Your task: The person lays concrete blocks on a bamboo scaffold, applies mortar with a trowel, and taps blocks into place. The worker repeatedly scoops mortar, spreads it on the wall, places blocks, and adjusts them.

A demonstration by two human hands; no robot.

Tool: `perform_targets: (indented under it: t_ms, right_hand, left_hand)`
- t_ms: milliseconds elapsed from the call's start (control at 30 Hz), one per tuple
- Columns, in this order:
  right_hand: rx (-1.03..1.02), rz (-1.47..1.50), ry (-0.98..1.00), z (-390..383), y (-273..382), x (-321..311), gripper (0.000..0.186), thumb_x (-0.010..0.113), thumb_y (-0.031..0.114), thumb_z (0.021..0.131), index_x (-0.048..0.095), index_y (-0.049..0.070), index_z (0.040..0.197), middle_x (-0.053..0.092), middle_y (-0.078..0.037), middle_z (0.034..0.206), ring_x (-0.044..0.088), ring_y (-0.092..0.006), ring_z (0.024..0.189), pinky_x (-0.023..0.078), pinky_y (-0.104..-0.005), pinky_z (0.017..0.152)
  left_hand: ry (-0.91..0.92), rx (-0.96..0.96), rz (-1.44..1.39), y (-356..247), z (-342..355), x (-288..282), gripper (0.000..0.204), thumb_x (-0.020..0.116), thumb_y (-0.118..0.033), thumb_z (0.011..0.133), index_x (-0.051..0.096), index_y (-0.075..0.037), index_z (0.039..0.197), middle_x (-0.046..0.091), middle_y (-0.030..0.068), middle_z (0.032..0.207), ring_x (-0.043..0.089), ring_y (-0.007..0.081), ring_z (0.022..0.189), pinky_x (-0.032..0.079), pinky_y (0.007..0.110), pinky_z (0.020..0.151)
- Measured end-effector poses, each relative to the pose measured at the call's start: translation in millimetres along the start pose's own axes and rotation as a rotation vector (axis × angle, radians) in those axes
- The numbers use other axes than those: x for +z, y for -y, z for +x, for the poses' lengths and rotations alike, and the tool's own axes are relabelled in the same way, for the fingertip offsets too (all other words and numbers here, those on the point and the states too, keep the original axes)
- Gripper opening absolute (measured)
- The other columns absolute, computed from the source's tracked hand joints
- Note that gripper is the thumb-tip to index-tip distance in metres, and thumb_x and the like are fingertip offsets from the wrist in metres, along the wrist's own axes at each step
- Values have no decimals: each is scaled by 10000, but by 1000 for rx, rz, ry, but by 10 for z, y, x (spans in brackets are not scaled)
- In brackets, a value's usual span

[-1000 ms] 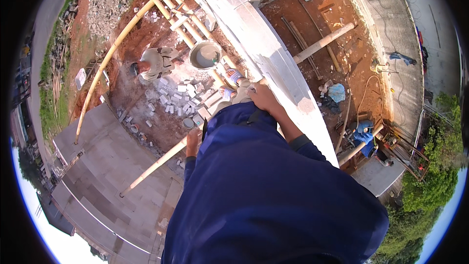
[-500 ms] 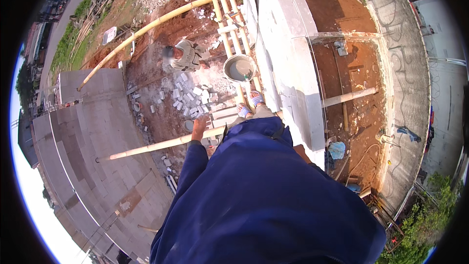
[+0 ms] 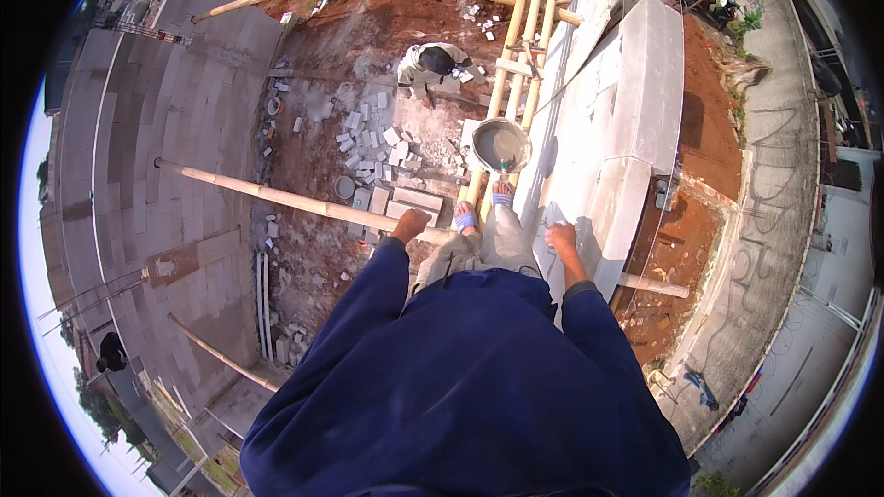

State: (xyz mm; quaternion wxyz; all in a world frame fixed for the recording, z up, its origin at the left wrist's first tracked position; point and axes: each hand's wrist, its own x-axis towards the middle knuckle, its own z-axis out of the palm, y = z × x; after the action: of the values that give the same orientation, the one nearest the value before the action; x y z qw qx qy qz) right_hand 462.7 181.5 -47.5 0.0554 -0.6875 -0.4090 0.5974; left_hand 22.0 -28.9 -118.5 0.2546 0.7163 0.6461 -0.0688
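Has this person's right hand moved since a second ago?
Yes, rightward: the right hand was on the trouser leg and now shows off it, in front of the pale block wall. Whether it touches the wall, I cannot tell.

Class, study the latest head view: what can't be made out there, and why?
In the head view:
- Left hand: fingertips, and whether they touch the pole; its back hides them.
- Right hand: any contact with the wall; seen from above.
- Bucket: bottom, under grey mix.
- Trousers: waist, behind the shirt.
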Motion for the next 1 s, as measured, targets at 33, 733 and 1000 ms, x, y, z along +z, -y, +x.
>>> perform_targets:
  t_ms: [33, 733, 1000]
  right_hand:
    - [46, -20, 33, 150, 47, 107, 241, 652, 216, 942, 699, 11, 1059, 725, -87, 817, 701, -195, 638, 530, -324, 527]
    - [17, -844, 423, 619, 353, 511, 649, 599, 546, 927, 710, -32, 1201, 655, -295, 1314, 619, -455, 1252, 495, -504, 1055]
    - [336, -1020, 739, 297, 437, 876, 1013, 639, 764, 851, 578, -75, 1415, 493, -266, 1551, 504, -391, 1427, 440, -465, 1139]
  left_hand:
    - [-13, 21, 44, -12, -50, -16, 384, 845, -195, 709, 672, -121, 1044, 699, 49, 932, 699, 263, 949, 539, 418, 778]
    - [0, -761, -1328, -272, 1032, -1120, 418, 655, -332, 978, 675, -27, 1264, 726, 66, 1090, 707, 181, 949, 523, 295, 732]
    - [-44, -724, -1014, 182, 1782, -517, 416, 672, -351, 974, 734, -8, 1201, 745, 70, 986, 708, 165, 903, 555, 331, 780]
